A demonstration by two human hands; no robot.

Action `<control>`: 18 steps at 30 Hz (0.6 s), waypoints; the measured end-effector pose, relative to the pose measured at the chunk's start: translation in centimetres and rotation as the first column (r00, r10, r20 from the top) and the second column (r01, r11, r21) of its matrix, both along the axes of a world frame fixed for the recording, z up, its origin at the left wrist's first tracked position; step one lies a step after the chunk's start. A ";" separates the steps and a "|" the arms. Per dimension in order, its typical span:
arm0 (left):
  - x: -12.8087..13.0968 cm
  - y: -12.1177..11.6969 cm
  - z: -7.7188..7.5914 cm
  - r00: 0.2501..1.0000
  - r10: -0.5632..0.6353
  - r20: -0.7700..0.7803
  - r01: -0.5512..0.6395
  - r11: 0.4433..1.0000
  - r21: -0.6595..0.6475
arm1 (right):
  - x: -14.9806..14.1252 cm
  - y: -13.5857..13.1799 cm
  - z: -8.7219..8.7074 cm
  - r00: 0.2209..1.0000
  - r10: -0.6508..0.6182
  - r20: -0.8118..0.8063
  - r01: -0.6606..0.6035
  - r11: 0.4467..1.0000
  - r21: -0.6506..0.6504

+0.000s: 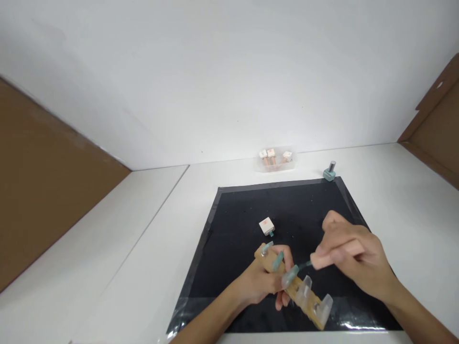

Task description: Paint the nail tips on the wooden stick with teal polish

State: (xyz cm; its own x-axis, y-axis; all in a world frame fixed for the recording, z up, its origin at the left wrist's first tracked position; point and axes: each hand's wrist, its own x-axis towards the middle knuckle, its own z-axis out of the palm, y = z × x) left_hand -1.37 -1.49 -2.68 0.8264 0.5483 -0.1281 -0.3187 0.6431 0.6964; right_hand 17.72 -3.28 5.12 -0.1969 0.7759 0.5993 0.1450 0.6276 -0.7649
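Note:
My left hand is closed around a tan nail-tip holder, tilted down to the right. Several false nail tips stand along it; the ones nearer its upper end look green, while those at the lower end are clear. Pinched in my right hand is a nail polish brush with a peach handle. Its dark bristle end points left, at or very close to the middle green nail tip; whether they touch I cannot tell. Just beyond the holder, a small white square bottle with a red mark shows a green neck-like end.
A black mat lies under my hands on the white table. At the back, a clear tray holds white square pieces with peach handles. A teal bottle with silver cap stands by the mat's far right corner. Brown panels flank the table.

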 end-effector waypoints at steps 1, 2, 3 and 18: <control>0.0 0.0 0.0 1.000 -0.003 -0.005 0.003 1.000 0.002 | 0.0 0.0 0.0 0.999 0.038 0.009 -0.038 0.999 0.000; 0.1 0.0 0.0 1.000 -0.004 -0.012 0.004 1.000 0.005 | 0.0 0.0 -0.1 0.998 0.064 0.023 -0.064 0.998 -0.005; 0.1 0.0 -0.1 1.000 -0.005 -0.020 0.005 1.000 0.007 | 0.0 0.0 -0.1 0.998 0.054 0.031 -0.054 0.998 -0.011; 0.3 0.0 -0.2 0.997 -0.025 -0.071 0.025 1.000 0.004 | 0.1 0.1 -0.2 0.991 0.119 0.053 -0.120 0.993 -0.001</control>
State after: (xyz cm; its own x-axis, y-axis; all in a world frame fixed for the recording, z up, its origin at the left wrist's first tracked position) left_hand -1.09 -1.46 -2.91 0.8288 0.5285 -0.1839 -0.2525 0.6465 0.7199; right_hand 17.79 -3.15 4.93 -0.3197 0.7438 0.5870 0.1092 0.6443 -0.7569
